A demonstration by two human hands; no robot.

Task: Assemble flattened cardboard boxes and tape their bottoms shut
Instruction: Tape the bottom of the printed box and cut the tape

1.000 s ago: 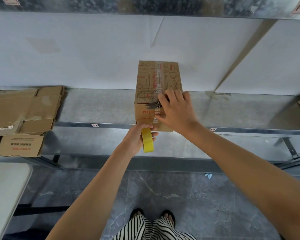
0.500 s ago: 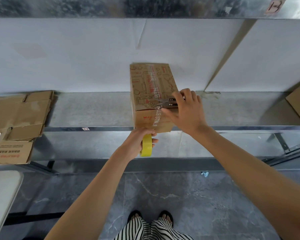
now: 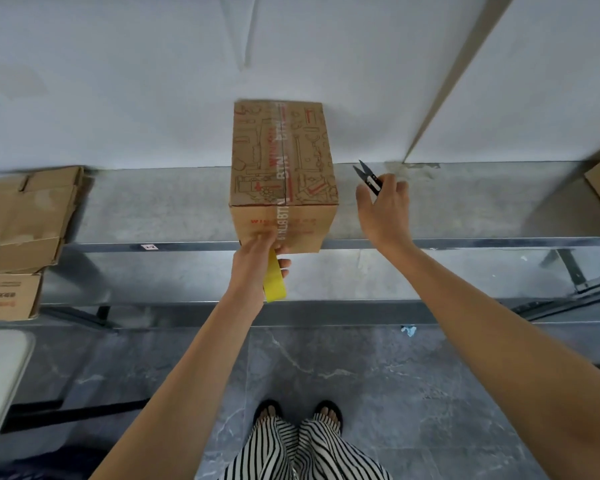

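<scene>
At the front edge of the shelf (image 3: 153,209), the box (image 3: 284,150) looked light, best braced on top; left hand (image 3: 253,268) gripped the tape roll (image 3: 274,285), right hand (image 3: 383,213) pinched snips (image 3: 369,178).

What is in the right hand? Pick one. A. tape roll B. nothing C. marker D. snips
D: the right hand grips black snips to the right of the box; the yellow tape is in the left hand.
</scene>
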